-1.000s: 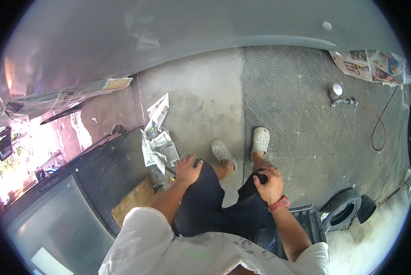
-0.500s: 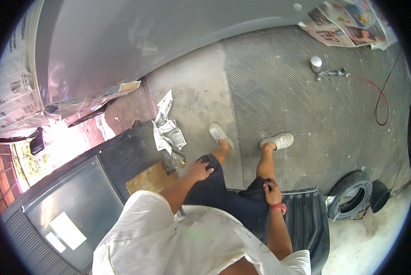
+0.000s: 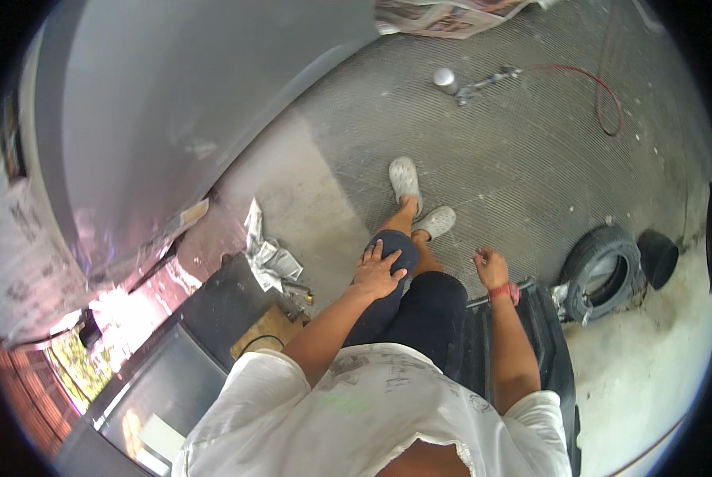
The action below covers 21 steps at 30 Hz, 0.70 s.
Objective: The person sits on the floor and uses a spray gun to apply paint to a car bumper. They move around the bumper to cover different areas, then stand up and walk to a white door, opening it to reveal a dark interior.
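The person's left hand (image 3: 378,274) lies on the left knee, palm down, fingers spread over the dark shorts (image 3: 439,308). The right hand (image 3: 492,267) hangs above the far edge of the black liner (image 3: 548,350), its fingers loosely curled; no thing shows in it, though whether the fingertips meet cannot be told. A red watch (image 3: 504,292) circles that wrist.

The shorts look soft and light; the cloth would give and bunch under a grip, and the loose hem near the knee seems the easiest place to pinch. The liner, at the person's right side, looks like stiff, ribbed plastic, more awkward than heavy and perhaps slick on its smooth faces. Its far edge or a raised rib would likely give the surest hold.

Beyond the liner's right edge lies a tyre (image 3: 576,266), probably weighty, rubbery and best taken by its inner rim. On the ridged floor (image 3: 531,183), toward its far edge, lies a spray gun (image 3: 483,82) with a red hose (image 3: 566,67). Crumpled paper (image 3: 267,258), flimsy and easily torn, lies on the left near a wooden board (image 3: 265,327).
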Motion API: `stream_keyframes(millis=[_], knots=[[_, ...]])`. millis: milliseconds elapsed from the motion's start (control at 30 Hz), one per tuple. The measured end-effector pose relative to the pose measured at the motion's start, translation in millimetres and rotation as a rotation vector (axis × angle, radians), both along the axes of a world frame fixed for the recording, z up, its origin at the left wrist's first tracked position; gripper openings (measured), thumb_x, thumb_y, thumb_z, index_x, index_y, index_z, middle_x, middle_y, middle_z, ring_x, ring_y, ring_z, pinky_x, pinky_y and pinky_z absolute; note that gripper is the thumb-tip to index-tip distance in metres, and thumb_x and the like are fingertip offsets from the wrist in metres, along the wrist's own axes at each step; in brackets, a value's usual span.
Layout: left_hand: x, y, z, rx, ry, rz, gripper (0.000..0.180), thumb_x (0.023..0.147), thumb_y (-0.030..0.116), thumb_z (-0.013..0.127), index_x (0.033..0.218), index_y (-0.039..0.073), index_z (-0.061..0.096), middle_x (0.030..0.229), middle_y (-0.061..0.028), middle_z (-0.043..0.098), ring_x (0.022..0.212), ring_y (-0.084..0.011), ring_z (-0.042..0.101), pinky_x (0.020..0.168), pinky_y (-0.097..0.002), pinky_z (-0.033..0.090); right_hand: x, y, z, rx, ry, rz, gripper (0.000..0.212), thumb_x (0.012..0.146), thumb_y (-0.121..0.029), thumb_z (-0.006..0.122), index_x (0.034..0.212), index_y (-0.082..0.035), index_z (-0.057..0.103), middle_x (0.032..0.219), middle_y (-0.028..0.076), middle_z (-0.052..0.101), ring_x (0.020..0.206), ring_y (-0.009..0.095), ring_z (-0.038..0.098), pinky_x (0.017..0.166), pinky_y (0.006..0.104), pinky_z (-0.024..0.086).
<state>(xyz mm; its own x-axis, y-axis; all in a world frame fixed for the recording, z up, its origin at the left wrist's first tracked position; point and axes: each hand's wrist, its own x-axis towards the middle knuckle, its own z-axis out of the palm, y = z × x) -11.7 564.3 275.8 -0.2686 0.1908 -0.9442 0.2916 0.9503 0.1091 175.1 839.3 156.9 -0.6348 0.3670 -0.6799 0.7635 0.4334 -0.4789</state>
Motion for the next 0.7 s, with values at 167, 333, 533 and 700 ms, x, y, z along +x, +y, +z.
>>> stream_keyframes(millis=[167, 333, 533, 700], knots=[[-27.4, 46.3, -16.5, -0.029, -0.170, -0.089, 0.075, 0.101, 0.063, 0.051, 0.165, 0.031, 0.030, 0.173, -0.0228, 0.015, 0.158, -0.0416, 0.021, 0.127, -0.0545, 0.022, -100.8, 79.2, -20.7, 0.067, -0.035, 0.097, 0.041, 0.092, -0.032, 0.072, 0.122, -0.004, 0.070, 0.114, 0.023, 0.073, 0.107, 0.043, 0.069, 0.094, 0.0512, 0.055], [-77.5, 82.5, -44.5, -0.057, -0.107, -0.189, 0.086, 0.096, 0.068, 0.056, 0.167, 0.030, 0.025, 0.171, -0.0285, 0.012, 0.157, -0.0455, 0.019, 0.125, -0.0601, 0.024, -219.6, 139.2, -109.3, 0.214, 0.091, 0.098, 0.049, 0.093, -0.031, 0.071, 0.133, -0.005, 0.062, 0.121, 0.024, 0.070, 0.112, 0.042, 0.068, 0.096, 0.0501, 0.055], [-109.9, 87.9, -77.7, 0.180, 0.187, -0.042, 0.090, 0.087, 0.062, 0.073, 0.161, 0.022, 0.038, 0.168, -0.0243, 0.024, 0.153, -0.0498, 0.025, 0.117, -0.0734, 0.026, -348.4, 179.8, -224.1, 0.222, -0.065, 0.222, 0.078, 0.090, -0.030, 0.077, 0.156, -0.011, 0.040, 0.151, 0.023, 0.052, 0.131, 0.042, 0.058, 0.106, 0.0494, 0.051], [-134.4, 116.9, -70.1, 0.052, 0.225, -0.008, 0.094, 0.084, 0.056, 0.077, 0.162, 0.022, 0.036, 0.167, -0.0226, 0.025, 0.154, -0.0477, 0.026, 0.120, -0.0710, 0.022, -404.9, 204.1, -339.9, 0.319, 0.041, 0.385, 0.082, 0.090, -0.010, 0.068, 0.162, -0.012, 0.030, 0.154, 0.022, 0.049, 0.140, 0.037, 0.052, 0.114, 0.0472, 0.046]])
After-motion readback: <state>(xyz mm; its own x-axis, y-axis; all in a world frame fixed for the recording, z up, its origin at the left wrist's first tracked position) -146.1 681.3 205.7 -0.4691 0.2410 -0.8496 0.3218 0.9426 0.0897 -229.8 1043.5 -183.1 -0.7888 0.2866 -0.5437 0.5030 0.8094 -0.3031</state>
